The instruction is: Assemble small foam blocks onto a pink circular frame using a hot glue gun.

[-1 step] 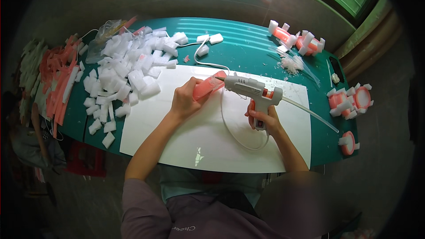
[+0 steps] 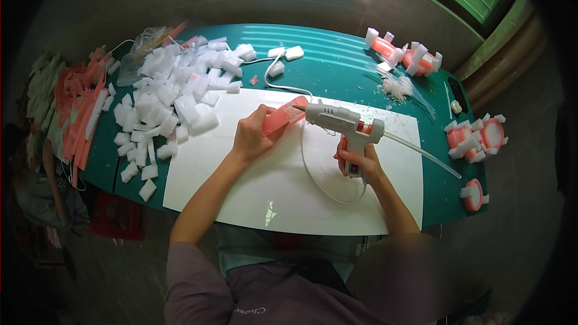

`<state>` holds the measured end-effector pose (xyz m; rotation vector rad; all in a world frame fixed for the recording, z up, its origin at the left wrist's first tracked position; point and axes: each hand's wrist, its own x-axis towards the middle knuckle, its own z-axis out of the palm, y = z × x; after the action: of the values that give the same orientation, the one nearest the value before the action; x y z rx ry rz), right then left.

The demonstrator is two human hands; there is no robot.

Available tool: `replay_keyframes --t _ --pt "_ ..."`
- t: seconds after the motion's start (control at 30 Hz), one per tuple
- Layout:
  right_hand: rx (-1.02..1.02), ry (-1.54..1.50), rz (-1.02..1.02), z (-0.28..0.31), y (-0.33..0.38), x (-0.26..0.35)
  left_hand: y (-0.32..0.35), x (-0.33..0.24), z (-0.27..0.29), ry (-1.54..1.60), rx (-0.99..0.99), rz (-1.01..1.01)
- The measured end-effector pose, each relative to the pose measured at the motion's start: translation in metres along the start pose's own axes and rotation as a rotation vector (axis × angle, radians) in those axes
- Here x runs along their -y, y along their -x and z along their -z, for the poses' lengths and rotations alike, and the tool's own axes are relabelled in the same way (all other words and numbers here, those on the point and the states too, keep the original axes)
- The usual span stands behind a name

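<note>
Over the white board (image 2: 241, 198), my left hand (image 2: 253, 131) is closed around a pink foam piece (image 2: 280, 119), holding it tilted. My right hand (image 2: 360, 159) grips the handle of a grey-white hot glue gun (image 2: 335, 117), fingers wrapped near its trigger. The gun's metal nozzle points left and meets the right end of the pink foam, where it seems to touch. A long clear glue stick (image 2: 422, 155) sticks out of the gun's back. Its white cord (image 2: 307, 171) loops down over the board.
White foam blocks (image 2: 174, 93) lie heaped at the left of the green table (image 2: 337, 48), beside pink foam strips (image 2: 81, 123). Pink rings with white blocks (image 2: 475, 138) stand along the right edge. Clear glue sticks (image 2: 415, 90) lie at back right. Another person (image 2: 45, 189) is at far left.
</note>
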<state>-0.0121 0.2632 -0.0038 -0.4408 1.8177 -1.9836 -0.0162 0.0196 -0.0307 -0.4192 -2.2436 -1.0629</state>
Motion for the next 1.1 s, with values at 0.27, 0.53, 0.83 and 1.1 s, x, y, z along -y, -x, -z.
replay_keyframes --t 0.27,0.53,0.83,1.1 --pt "-0.049 -0.01 -0.014 0.006 0.0 -0.001 0.0 -0.001 0.002 0.002 0.013 0.054" --pt "0.056 0.043 0.019 0.002 0.001 0.01 0.0 0.0 0.002 -0.005 0.025 0.076" --pt "0.036 -0.008 0.058 0.001 0.001 0.0 0.0 0.002 0.0 0.014 -0.003 0.043" --pt "-0.051 -0.021 -0.051 0.005 0.004 0.009 0.0 0.003 -0.003 0.014 -0.012 0.038"
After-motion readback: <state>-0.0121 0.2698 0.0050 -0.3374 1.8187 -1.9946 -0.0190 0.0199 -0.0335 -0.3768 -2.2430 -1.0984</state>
